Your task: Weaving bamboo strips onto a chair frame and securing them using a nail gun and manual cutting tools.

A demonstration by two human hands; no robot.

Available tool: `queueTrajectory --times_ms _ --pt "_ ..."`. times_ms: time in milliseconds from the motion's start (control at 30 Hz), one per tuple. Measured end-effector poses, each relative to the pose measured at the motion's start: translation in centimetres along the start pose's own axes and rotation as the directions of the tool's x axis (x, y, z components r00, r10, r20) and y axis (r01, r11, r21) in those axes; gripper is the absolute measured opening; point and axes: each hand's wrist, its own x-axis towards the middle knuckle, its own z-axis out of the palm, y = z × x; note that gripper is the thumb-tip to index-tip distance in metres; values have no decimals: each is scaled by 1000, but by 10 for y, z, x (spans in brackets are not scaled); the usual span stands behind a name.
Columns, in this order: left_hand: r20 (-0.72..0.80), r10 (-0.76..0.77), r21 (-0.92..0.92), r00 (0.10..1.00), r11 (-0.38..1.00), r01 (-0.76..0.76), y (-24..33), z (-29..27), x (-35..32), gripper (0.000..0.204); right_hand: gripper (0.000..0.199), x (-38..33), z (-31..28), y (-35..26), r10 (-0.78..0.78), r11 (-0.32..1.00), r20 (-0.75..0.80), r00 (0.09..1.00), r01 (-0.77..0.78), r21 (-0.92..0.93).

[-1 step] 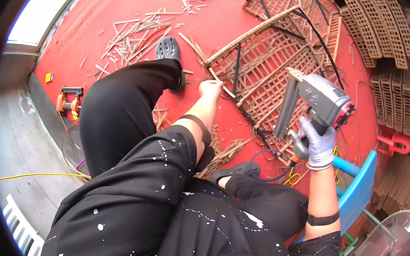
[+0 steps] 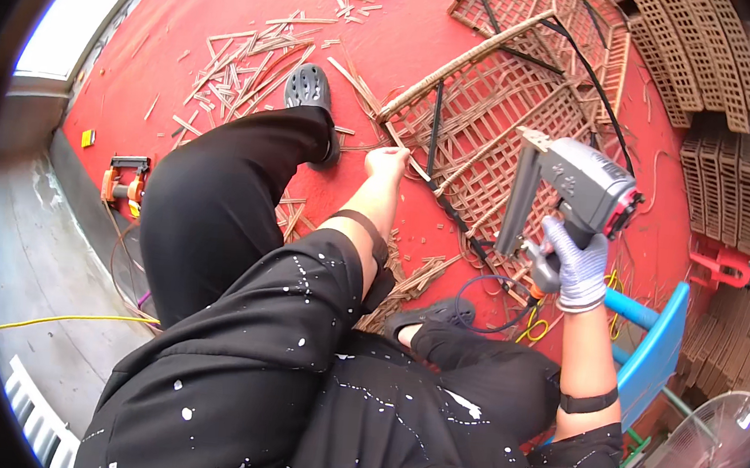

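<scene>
My gloved right hand point(image 2: 581, 268) grips a grey and black air stapler point(image 2: 586, 188) by its handle. The stapler is held up over the woven panel, its long dark magazine on the left side. My bare left hand point(image 2: 387, 162) is closed at the near left corner of a brown woven rattan-like frame point(image 2: 470, 60), pinching a thin pale strip point(image 2: 417, 166) that lies along the frame's edge. Black bars brace the frame inside its lattice. My fingertips are partly hidden by the back of the left hand.
Loose cut strips point(image 2: 247, 67) litter the red floor point(image 2: 168, 55). Stacked woven panels point(image 2: 737, 176) stand at the right, near a blue stool point(image 2: 660, 339) and a fan point(image 2: 703, 459). Hoses point(image 2: 491, 329) run by my shoe. An orange and black tool point(image 2: 125, 184) lies at left.
My right hand and the air stapler have shifted slightly to the left. My left hand stays at the frame's corner.
</scene>
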Motion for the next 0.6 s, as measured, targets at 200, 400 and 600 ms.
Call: queueTrajectory --times_ms 200,400,600 --pt "90 -253 -202 963 942 267 -18 -1 25 16 21 59 43 57 194 981 127 973 -190 -43" --pt "161 -329 -136 930 926 351 -29 -1 53 16 22 103 57 122 275 948 217 936 -226 -225" --pt "196 -333 -212 922 904 371 -36 8 63 15 23 116 77 146 344 933 205 916 -307 -189"
